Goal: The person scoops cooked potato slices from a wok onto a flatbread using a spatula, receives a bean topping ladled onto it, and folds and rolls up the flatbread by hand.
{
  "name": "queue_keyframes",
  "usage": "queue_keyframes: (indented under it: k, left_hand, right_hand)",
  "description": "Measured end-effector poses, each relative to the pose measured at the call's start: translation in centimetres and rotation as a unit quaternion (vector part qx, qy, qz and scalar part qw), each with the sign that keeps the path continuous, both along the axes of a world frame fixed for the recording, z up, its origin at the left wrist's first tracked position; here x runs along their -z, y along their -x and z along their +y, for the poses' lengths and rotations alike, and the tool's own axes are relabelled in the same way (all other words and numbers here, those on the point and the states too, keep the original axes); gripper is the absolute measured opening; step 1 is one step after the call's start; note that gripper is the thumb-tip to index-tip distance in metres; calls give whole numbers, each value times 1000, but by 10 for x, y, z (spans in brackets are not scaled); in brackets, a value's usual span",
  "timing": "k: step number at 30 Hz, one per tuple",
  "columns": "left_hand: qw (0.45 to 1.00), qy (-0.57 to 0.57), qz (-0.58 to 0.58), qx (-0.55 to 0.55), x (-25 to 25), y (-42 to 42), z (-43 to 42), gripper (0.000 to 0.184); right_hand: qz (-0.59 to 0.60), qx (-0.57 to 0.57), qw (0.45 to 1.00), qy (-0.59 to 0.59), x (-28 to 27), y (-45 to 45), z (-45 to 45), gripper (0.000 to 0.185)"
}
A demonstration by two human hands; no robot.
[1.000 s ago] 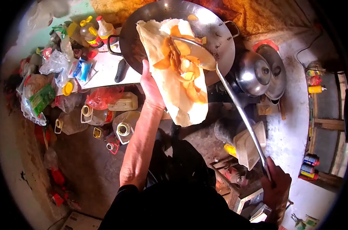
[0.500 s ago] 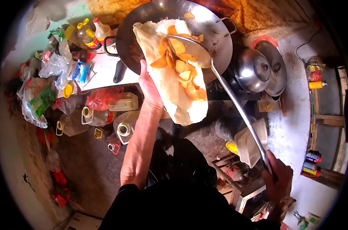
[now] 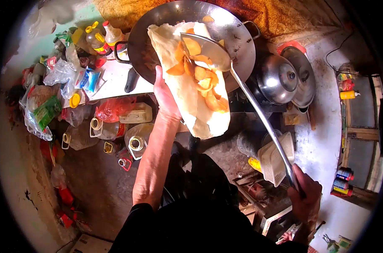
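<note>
My left hand (image 3: 167,99) supports a large flatbread (image 3: 195,116) from its left side and underneath; most of the fingers are hidden by the bread. Orange-brown potato slices (image 3: 206,80) lie in a line along the middle of it. In my right hand (image 3: 304,194) is the long handle of a metal ladle (image 3: 259,109), gripped near its end. The ladle's bowl is over the upper part of the bread, tilted, with slices in and around it. Behind and below the bread sits a wide wok (image 3: 240,46), with a few slices left on its inner wall.
Left of the wok, a white counter (image 3: 115,84) carries sauce bottles (image 3: 98,39), plastic bags and a black handle (image 3: 131,80). Large plastic jugs (image 3: 136,141) stand below it. At the right are metal lids (image 3: 278,78) and a pale plastic basket (image 3: 278,158).
The ladle's bowl has shifted slightly up and left over the bread. My left hand and the flatbread have hardly moved.
</note>
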State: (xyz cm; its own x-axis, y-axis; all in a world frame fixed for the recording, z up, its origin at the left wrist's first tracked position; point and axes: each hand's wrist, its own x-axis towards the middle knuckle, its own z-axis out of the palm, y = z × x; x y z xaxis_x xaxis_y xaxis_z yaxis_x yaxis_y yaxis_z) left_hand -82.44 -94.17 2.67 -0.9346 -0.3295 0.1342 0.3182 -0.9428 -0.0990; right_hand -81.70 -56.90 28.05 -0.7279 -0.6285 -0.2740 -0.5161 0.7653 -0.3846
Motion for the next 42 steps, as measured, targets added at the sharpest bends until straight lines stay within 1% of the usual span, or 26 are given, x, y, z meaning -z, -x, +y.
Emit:
queue_keyframes:
  k: [2,3,4,5,7,10,12,13,16,20,21,22,24,26,28,29,31,32,33,34,36,37,39,40,41,42]
  left_hand:
    - [995,51,-76,-44,-22,0,8,77]
    - [999,-23,32,5,-19,-1,7,77]
    - [1000,-9,16,6,-18,-1,8,77]
    - [1000,7,2,3,-19,-1,8,77]
    - [998,39,-38,-16,-21,1,8,77]
    - [997,-37,64,24,-17,1,5,77]
    - [997,-31,68,24,-12,3,5,76]
    - [997,-26,69,23,-11,3,4,76]
    - [997,-27,68,25,-7,1,2,74]
    - [1000,1,16,6,-12,-3,1,74]
    - [1000,13,-9,-6,-11,-2,0,74]
    - [999,26,-33,-15,-11,-1,1,74]
    - [999,11,-28,-12,-9,1,0,74]
    - [998,22,-53,-20,-9,-1,-1,74]
    - [992,58,-102,-35,-13,-1,2,74]
    - [995,52,-81,-29,-11,-2,3,74]
    - [998,40,-37,-18,-10,-4,3,74]
    - [996,51,-62,-28,-11,-4,3,74]
    - [994,63,-85,-37,-11,-3,3,74]
    - [990,74,-109,-46,-12,-2,3,74]
    - [999,24,-25,-10,-3,-2,-1,74]
    - [1000,0,16,8,3,-3,-6,75]
    - [999,7,46,23,10,-4,-13,75]
    - [997,8,63,34,1,-1,-10,75]
    - [967,130,-203,-88,-11,-3,-5,66]
    - [968,208,-106,-92,49,-4,-36,55]
  right_hand:
    - [39,21,999,-19,1,3,-13,56]
    - [61,40,997,-21,6,3,-20,56]
    - [81,58,995,-24,8,2,-23,56]
    - [118,33,992,-13,8,3,-22,56]
    - [90,50,995,19,4,3,-10,57]
    - [50,44,997,50,3,2,0,61]
    - [37,8,998,52,9,4,-3,61]
    - [11,23,999,46,10,3,-8,59]
    - [87,8,996,-16,13,5,-19,58]
    - [107,67,991,38,18,5,-15,62]
    - [107,47,991,61,17,4,-16,61]
    - [86,48,994,57,16,1,-16,60]
    - [42,45,997,53,17,-6,-20,59]
    - [63,-7,998,-6,17,-5,-29,59]
    - [46,18,998,-47,20,-7,-35,58]
    - [107,-5,994,-3,30,-8,-37,56]
    - [100,45,994,9,31,-8,-42,55]
    - [97,70,993,15,30,-8,-43,55]
    - [120,67,988,64,36,-9,-39,56]
    - [117,60,989,62,35,-10,-38,54]
    - [111,48,991,60,31,-11,-37,51]
    - [79,56,995,0,27,-13,-38,49]
    - [85,17,996,31,35,-13,-37,49]
    - [90,0,995,45,41,-12,-34,49]
    - [104,-6,994,35,50,-14,-31,51]
    - [134,-18,991,14,53,-18,-33,55]
